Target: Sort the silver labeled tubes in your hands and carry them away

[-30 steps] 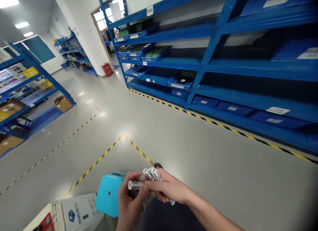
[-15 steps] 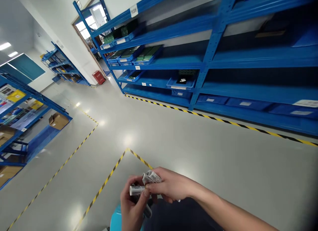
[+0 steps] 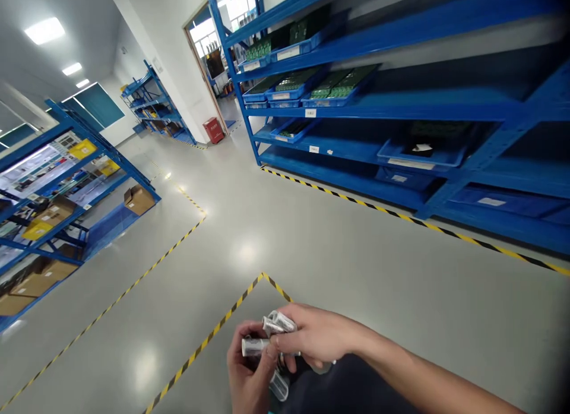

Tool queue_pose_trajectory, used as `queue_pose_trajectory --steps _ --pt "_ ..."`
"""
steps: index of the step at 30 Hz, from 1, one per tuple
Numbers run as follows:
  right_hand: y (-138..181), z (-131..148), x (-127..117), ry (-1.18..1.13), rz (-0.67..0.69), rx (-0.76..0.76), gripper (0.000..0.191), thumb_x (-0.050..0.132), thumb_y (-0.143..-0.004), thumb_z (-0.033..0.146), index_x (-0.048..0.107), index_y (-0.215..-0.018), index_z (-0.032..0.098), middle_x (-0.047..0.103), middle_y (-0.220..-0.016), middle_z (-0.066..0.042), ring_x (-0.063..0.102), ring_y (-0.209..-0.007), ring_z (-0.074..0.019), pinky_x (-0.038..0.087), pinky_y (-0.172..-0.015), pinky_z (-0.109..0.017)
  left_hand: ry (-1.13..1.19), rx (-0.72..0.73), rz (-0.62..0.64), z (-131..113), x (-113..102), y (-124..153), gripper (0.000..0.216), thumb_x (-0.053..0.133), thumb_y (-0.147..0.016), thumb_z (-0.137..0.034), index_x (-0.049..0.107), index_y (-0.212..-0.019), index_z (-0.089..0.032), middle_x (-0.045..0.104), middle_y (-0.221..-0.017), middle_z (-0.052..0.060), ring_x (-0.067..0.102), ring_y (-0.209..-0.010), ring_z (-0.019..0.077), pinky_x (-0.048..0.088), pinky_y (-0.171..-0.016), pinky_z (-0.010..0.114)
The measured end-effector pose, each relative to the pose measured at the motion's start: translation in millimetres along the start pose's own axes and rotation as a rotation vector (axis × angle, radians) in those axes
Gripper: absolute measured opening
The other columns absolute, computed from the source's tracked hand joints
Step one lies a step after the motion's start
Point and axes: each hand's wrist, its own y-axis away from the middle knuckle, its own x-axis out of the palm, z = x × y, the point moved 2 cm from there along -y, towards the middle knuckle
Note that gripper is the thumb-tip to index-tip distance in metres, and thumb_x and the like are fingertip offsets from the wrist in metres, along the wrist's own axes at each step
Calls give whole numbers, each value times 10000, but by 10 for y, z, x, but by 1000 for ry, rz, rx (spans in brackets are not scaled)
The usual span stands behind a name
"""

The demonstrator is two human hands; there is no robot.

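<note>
Low in the head view, my left hand and my right hand are close together in front of my dark clothing. My left hand is closed around a whitish rolled tube with its open end facing left. A clear, pale tube-like piece hangs below its fingers. The right hand pinches a bunch of small printed rolls, grey-white and curled. Its thumb also touches the left hand's tube. Whether these are rolled labels or plastic sleeves I cannot tell, and the fingers hide parts of them.
A blue shelving rack runs along the right, holding blue trays of green boards. Yellow-black tape marks the grey floor. Another rack with cardboard boxes stands left. A red box sits by the doorway.
The view has swung left, so the racks and doorway appear further right. Both hands keep hold of the rolls; the clear piece beneath the left hand shows more now.
</note>
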Motion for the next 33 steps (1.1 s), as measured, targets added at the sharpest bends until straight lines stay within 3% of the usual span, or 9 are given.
queue_pose_trajectory --steps 8,17,20,25,28,33 --pt "-1425 581 470 28 9 -72 113 558 -890 220 655 -926 176 690 -713 33 513 -431 -76 384 -376 -148 13 85 55 -436 -1288 -903 394 886 -774 -476 701 -936 -168 627 -845 20 580 -732 131 468 -672 196" --pt "-3009 864 962 77 115 -51 94 556 -870 209 626 -927 185 681 -722 39 487 -426 -80 348 -356 -156 -13 92 -86 -437 -2644 -1635 411 882 -770 -516 711 -948 -188 629 -837 20 589 -746 147 497 -682 218" --pt "-3660 901 1160 102 124 -67 108 589 -890 242 629 -970 182 691 -754 27 514 -486 -95 384 -439 -177 -30 84 -151 -402 -3194 -1973 423 872 -778 -528 718 -974 -186 647 -848 36 606 -757 164 510 -694 242" --pt "-5007 963 1501 420 -2 -304 199 685 -944 373 643 -938 179 664 -828 -5 556 -725 -150 363 -612 -228 -166 257 -241 -429 -4284 -2696 353 832 -830 -491 691 -765 -174 609 -878 45 601 -799 168 505 -726 254" --pt "-6030 1067 1748 590 79 -508 223 625 -998 401 656 -1065 191 678 -925 -36 595 -796 -184 406 -686 -260 -362 361 -349 -515 -5042 -3156 312 801 -873 -443 700 -743 -179 627 -875 51 621 -808 178 517 -762 275" --pt "-7763 1372 2311 926 151 -871 306 610 -964 238 596 -1263 174 669 -1075 -94 635 -867 -212 440 -696 -277 -535 429 -477 -758 -6352 -3789 221 751 -919 -352 709 -774 -191 679 -937 62 664 -854 192 550 -802 299"
